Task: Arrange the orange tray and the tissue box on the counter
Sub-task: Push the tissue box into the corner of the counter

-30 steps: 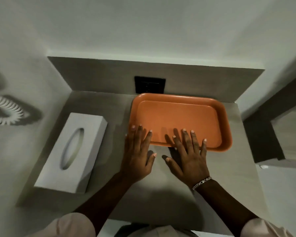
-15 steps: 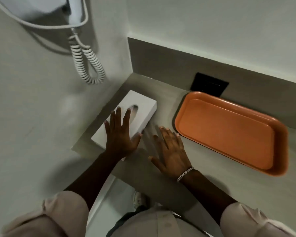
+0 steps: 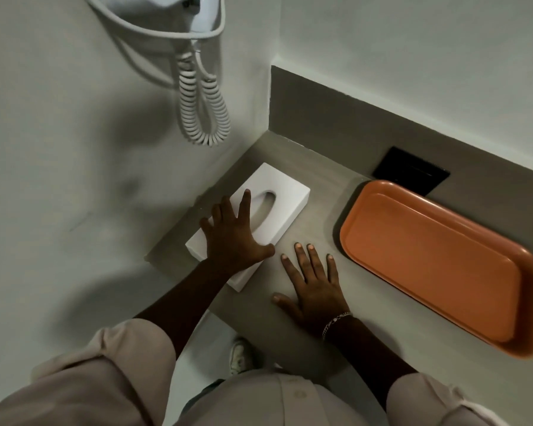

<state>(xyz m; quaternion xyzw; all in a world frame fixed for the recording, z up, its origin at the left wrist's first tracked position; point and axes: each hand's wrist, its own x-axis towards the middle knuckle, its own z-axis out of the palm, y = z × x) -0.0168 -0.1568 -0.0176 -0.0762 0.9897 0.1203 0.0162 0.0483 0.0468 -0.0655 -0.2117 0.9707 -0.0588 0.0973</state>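
Observation:
A white tissue box (image 3: pixel 282 198) with an oval slot lies on the grey counter (image 3: pixel 317 186), close to the left wall. My left hand (image 3: pixel 233 235) rests flat on its near half, fingers spread, thumb over its right edge. My right hand (image 3: pixel 313 287) lies flat on the counter just right of the box, fingers apart, holding nothing. The empty orange tray (image 3: pixel 428 259) sits to the right along the back wall, apart from both hands.
A white wall-mounted device with a coiled cord (image 3: pixel 203 112) hangs above the left end of the counter. A black wall plate (image 3: pixel 411 173) sits behind the tray. The counter's near edge (image 3: pixel 216 309) drops to the floor, where my shoe (image 3: pixel 240 355) shows.
Both hands left the tray's near rim and moved left. My left hand now lies on the tissue box and my right hand on the counter beside it. The view swung left.

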